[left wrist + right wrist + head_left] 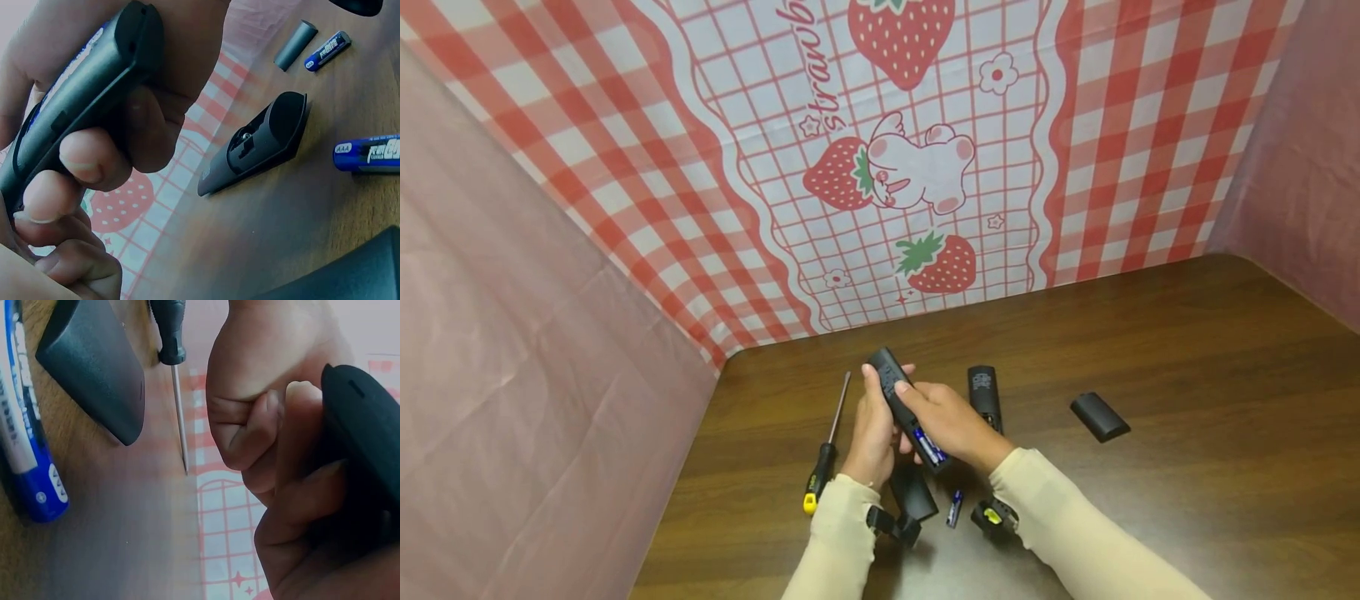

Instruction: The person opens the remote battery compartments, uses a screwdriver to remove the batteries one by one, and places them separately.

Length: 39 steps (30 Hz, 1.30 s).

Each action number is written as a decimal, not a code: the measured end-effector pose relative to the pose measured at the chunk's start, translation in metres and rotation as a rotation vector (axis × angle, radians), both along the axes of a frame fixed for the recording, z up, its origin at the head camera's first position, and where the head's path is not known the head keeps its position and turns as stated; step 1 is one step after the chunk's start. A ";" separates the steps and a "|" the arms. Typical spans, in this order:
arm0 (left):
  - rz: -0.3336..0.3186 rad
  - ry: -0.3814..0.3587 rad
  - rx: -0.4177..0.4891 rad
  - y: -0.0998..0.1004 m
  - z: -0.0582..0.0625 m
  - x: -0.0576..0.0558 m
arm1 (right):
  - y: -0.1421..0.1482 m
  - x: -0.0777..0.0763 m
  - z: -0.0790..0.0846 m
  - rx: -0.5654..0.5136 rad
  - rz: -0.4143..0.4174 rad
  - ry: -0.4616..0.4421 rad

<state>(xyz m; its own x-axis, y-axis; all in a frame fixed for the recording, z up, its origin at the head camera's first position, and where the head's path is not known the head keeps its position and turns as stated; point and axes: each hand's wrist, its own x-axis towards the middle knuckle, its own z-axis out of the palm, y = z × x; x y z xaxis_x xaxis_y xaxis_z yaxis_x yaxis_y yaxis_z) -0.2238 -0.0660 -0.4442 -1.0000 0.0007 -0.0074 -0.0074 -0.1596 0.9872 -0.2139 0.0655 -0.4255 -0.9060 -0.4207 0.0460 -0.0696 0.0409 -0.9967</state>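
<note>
Narrow gap between screwdriver (824, 462) and left hand (871, 433). Near cover (914, 492) and loose battery (954, 508) obstruct low approach beneath held remote (887, 372). Second remote (982, 388) just beyond right hand (951, 417). Wider lane over desk (1232, 392) between second remote and far cover (1100, 416).

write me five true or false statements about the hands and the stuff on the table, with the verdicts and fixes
1. The left hand and right hand both hold the same black remote. True.
2. That remote's battery compartment is covered. False: it is open, with blue batteries showing.
3. A second remote lies on the wooden table with its battery compartment open. True.
4. The screwdriver has its tip towards the person. False: its handle is the end nearer the person.
5. A loose battery lies on the table between the person's wrists in the head view. True.
</note>
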 end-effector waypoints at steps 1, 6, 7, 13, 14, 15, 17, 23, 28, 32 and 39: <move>0.000 -0.001 0.003 0.000 0.000 0.000 | 0.000 0.000 0.000 -0.002 0.002 -0.001; 0.013 -0.002 0.010 -0.001 -0.001 0.000 | 0.000 -0.001 -0.001 -0.001 0.011 0.005; 0.016 -0.006 0.011 -0.001 -0.001 0.000 | 0.000 -0.001 -0.001 0.002 0.012 0.008; 0.036 -0.040 0.009 -0.004 0.002 0.001 | 0.002 -0.002 0.001 0.019 0.000 0.023; 0.043 -0.040 0.005 -0.004 0.002 0.001 | 0.002 -0.002 0.001 0.020 -0.005 0.026; 0.050 -0.039 0.003 -0.005 0.002 0.001 | 0.003 -0.002 0.002 0.019 -0.011 0.027; 0.067 -0.035 -0.010 -0.005 0.001 0.002 | 0.003 -0.003 0.002 0.014 -0.020 0.028; 0.099 -0.058 0.035 -0.009 -0.002 0.004 | 0.004 -0.002 0.002 -0.002 -0.019 0.020; 0.075 -0.079 0.067 -0.014 -0.005 0.004 | 0.004 -0.002 0.002 -0.005 -0.014 0.014; 0.069 -0.080 0.016 -0.017 -0.005 0.007 | 0.004 -0.002 0.001 0.000 -0.015 0.021; 0.060 -0.065 -0.059 -0.024 -0.008 0.012 | 0.006 -0.003 -0.001 0.004 -0.025 0.008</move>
<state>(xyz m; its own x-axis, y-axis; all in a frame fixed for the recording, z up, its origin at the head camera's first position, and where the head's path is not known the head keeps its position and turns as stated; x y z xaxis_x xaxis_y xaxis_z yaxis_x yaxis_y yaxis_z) -0.2115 -0.0903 -0.4521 -0.9956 -0.0615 -0.0708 -0.0643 -0.1029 0.9926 -0.2173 0.0715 -0.4260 -0.9160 -0.3978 0.0520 -0.0767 0.0464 -0.9960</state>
